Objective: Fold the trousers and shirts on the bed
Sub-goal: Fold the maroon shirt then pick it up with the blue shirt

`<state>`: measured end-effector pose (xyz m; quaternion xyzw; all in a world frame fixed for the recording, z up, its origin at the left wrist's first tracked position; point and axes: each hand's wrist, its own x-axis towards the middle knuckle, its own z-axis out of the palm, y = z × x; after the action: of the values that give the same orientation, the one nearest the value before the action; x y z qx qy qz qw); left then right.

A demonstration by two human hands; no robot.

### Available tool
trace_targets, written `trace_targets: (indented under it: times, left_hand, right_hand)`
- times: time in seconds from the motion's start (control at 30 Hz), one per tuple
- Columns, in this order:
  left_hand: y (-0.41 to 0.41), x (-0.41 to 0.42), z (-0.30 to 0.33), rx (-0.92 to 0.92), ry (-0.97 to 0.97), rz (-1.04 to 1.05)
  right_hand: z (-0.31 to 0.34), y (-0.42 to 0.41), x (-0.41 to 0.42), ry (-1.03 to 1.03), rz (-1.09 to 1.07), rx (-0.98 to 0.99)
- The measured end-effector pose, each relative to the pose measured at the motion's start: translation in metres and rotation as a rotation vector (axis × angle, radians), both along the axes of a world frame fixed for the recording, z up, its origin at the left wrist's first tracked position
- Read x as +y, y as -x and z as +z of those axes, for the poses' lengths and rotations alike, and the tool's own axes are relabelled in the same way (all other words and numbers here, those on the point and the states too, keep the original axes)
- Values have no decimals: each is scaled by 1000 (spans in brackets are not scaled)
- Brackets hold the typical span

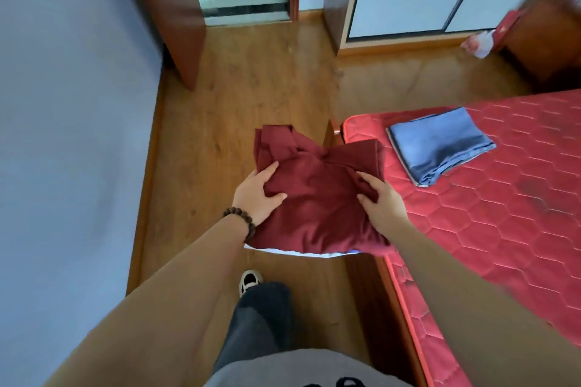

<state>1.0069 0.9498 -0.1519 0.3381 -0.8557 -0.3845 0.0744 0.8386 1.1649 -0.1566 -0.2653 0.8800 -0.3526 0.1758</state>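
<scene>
Head view, looking down past my chest to the floor and the corner of the bed. I hold a folded maroon garment (317, 195) in the air over the wooden floor (220, 110), just off the corner of the red quilted mattress (503, 214). My left hand (256, 195) grips its left edge, thumb lying on top and fingers tucked beneath. My right hand (382, 201) grips the right edge the same way, thumb and fingertips pinching into the cloth. Gripping both sides keeps the layers stacked so the fold does not slump open while carried; the far end, where the cloth bunches and a flap stands up, is the loosest part. A thin white-and-blue edge (298, 252) shows under the near side of the bundle; I cannot tell what it belongs to.

A folded blue garment (440, 148) already lies flat on the mattress near its corner, apart from the maroon one. I judge the maroon piece to be folded and ready to be laid beside the blue one, so the finished items share one area of the bed. Whether it is a shirt or trousers cannot be told from this view. A bead bracelet (240, 220) sits on my left wrist, clear of the cloth.
</scene>
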Motion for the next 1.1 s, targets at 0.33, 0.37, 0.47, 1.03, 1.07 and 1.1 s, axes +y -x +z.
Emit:
trace_targets:
  times: [0.33,0.37,0.47,1.03,1.07,1.1]
  left_hand:
    - [130,-170,12,18,-27,-227]
    - [144,-182,12,16,-30,-242]
    - [190,-214,7,21,-25,-284]
    - [620,-324,-1,-45,91,-679]
    - [643,-322,2,-47,91,-715]
    - [665,-318,4,-52,86,-752]
  right_hand:
    - [22,75,-136,-38,-223,11]
    - [23,86,-146,-38,-237,16]
    - [21,121,-172,-26,-282,25]
    - [-17,433,-276,51,-735,-30]
    - [-15,447,-274,54,-768,-33]
    - [-13,459,-272,52,-803,-38]
